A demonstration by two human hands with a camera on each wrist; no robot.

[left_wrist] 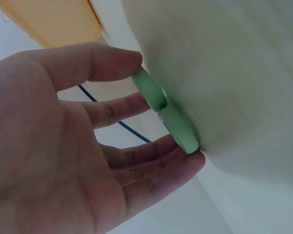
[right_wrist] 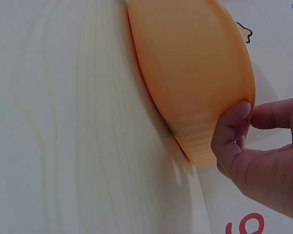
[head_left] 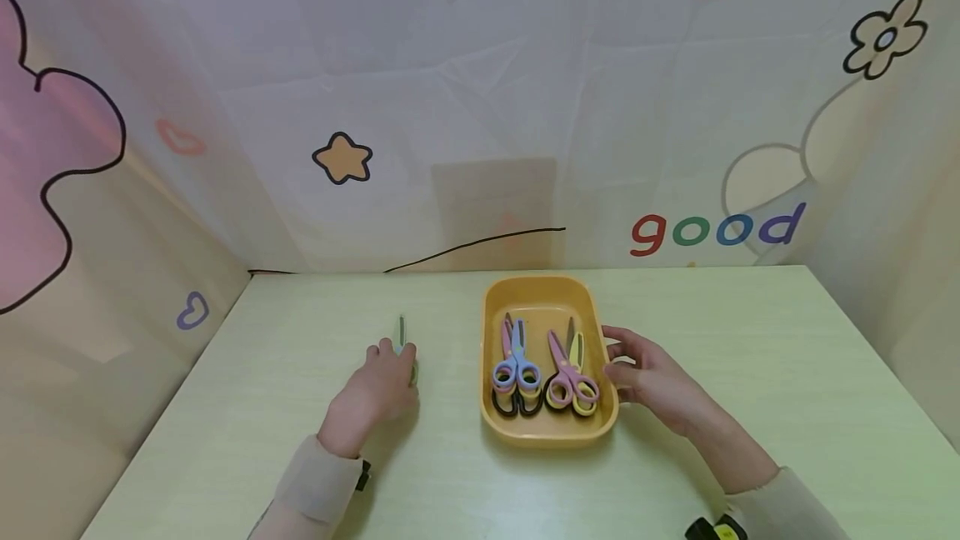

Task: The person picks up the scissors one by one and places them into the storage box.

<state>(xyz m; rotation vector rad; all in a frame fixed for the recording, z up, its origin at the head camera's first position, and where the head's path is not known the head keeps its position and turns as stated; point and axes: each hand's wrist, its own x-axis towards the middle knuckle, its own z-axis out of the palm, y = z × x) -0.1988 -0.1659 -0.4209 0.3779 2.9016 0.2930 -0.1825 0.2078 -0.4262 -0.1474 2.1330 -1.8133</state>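
My left hand (head_left: 378, 386) pinches a pair of green scissors (head_left: 402, 329) at the handles, low over the table left of the yellow tray (head_left: 547, 433). In the left wrist view, the green handle loops (left_wrist: 178, 127) sit between thumb and fingertips, right at the tabletop. The blades point toward the back wall; the hand covers much of the handles in the head view. My right hand (head_left: 660, 377) grips the tray's right side, its thumb and fingers at the rim. Inside the tray lie several scissors, among them a blue pair (head_left: 516, 365) and a pink pair (head_left: 572, 377), overlapping others with yellow and black handles.
The pale wooden table (head_left: 750, 340) ends at the back against a printed cloth (head_left: 375, 65), which also hangs along both sides. The tray stands near the middle of the table, between the two hands.
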